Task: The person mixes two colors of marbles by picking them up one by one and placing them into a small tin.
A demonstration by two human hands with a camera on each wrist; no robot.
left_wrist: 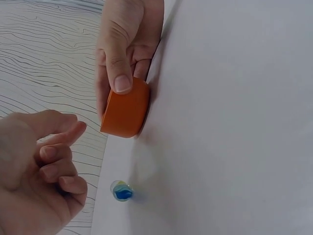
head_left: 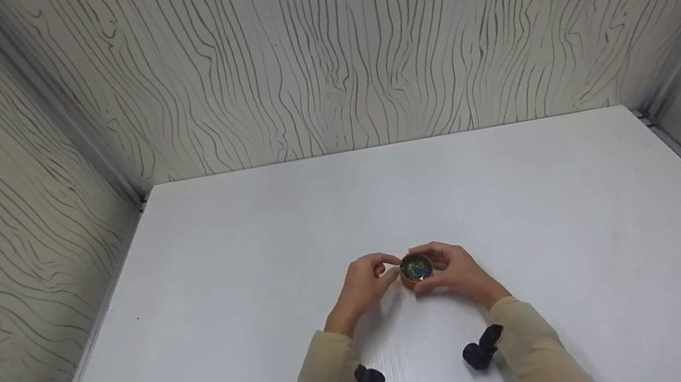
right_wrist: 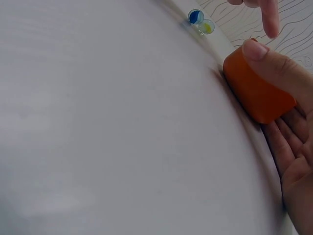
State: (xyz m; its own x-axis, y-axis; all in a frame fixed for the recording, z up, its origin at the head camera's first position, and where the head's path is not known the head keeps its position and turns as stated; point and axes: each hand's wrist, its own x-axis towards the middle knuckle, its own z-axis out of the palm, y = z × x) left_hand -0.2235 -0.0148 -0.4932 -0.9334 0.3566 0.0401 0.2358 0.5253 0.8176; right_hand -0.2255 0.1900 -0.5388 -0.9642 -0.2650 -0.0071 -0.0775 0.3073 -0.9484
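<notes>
My right hand (head_left: 457, 274) grips a small orange cup (left_wrist: 126, 111) round its side, thumb on one face and fingers on the other. Blue and green glass marbles (head_left: 417, 267) show inside it from above. Close to the cup's left side is my left hand (head_left: 366, 286), holding nothing. Its forefinger reaches toward the rim, while the other fingers bend loosely. On the table near that hand lie a blue marble (left_wrist: 123, 193) and a yellow marble (right_wrist: 207, 27), side by side. The head view does not show these two.
A white table (head_left: 236, 237) spreads out around both hands. Wood-grain patterned panels (head_left: 322, 47) stand at the back and sides. Black camera mounts (head_left: 370, 380) sit at both wrists, just above the table.
</notes>
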